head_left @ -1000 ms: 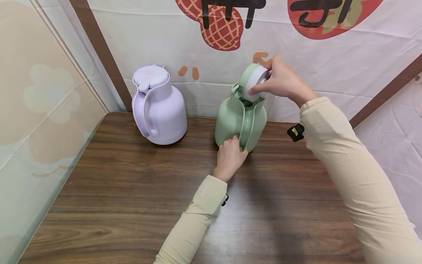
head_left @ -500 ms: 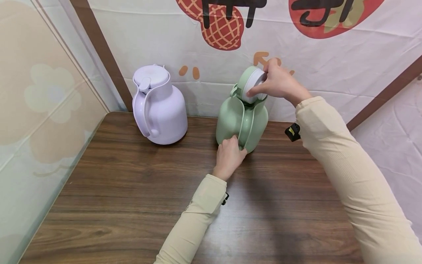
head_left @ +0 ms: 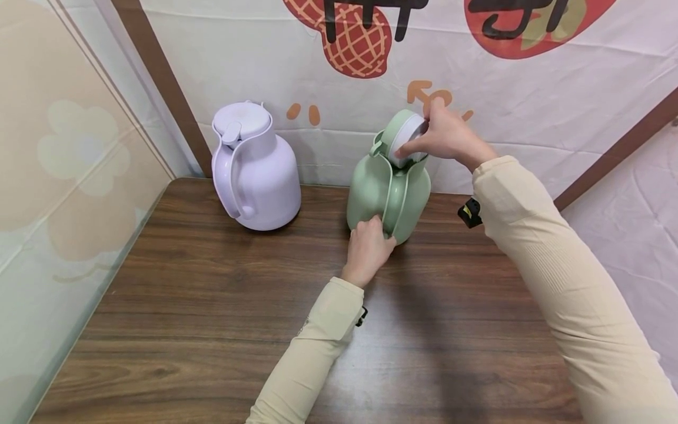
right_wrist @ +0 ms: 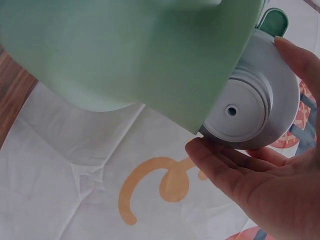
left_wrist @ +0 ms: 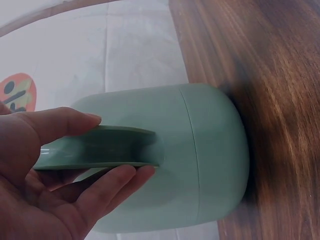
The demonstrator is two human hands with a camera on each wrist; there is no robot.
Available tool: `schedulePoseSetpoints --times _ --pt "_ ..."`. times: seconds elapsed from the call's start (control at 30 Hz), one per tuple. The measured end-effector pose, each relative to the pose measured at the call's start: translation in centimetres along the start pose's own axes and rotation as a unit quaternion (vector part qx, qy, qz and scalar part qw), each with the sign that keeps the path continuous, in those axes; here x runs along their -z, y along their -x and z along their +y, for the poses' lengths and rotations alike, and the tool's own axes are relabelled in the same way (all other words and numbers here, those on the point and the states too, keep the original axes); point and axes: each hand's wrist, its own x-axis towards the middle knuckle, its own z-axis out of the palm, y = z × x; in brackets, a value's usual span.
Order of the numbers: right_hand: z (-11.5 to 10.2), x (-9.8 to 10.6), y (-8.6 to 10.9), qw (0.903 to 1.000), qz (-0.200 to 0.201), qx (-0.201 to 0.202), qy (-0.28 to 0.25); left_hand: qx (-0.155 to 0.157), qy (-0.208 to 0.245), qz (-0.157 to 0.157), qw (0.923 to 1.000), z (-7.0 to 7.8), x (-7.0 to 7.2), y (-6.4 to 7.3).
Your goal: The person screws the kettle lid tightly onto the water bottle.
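Observation:
A green thermos jug (head_left: 365, 191) stands upright on the table, its handle facing me. My left hand (head_left: 366, 250) grips the lower part of the handle (left_wrist: 100, 147), thumb on one side and fingers on the other in the left wrist view. At the jug's mouth, my right hand (head_left: 447, 132) holds the round lid (head_left: 397, 132), green on top with a white underside. The lid is tilted up on edge, its underside turned toward my right palm. In the right wrist view the lid's pale inner plug (right_wrist: 237, 112) shows beside the green spout, thumb and fingers at its rim.
A lavender thermos jug (head_left: 270, 185) with its lid on stands to the left on the wooden table (head_left: 212, 312). A white printed cloth (head_left: 328, 150) hangs right behind both jugs. Another printed cloth panel (head_left: 69, 194) borders the table's left side.
My right hand has brought the lid slightly down and left, lower into the green jug's mouth. The left hand keeps its grip on the handle, and the lavender jug stays put.

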Motion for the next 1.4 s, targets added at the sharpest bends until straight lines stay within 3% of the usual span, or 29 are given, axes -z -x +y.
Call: schedulePoseSetpoints --times 0.8,1.2,1.4 --pt "-0.1 0.5 0.1 0.999 -0.039 -0.009 0.018 0.012 -0.005 -0.008 0.9999 0.1 0.2 -0.2" --pt "-0.6 1.6 0.0 0.9947 -0.056 0.003 0.085 0.012 -0.007 -0.006 0.9999 0.0 0.1 -0.2" --pt "-0.9 1.9 0.0 0.9961 -0.073 -0.002 0.05 0.013 -0.007 -0.011 0.9998 0.1 0.1 -0.1"
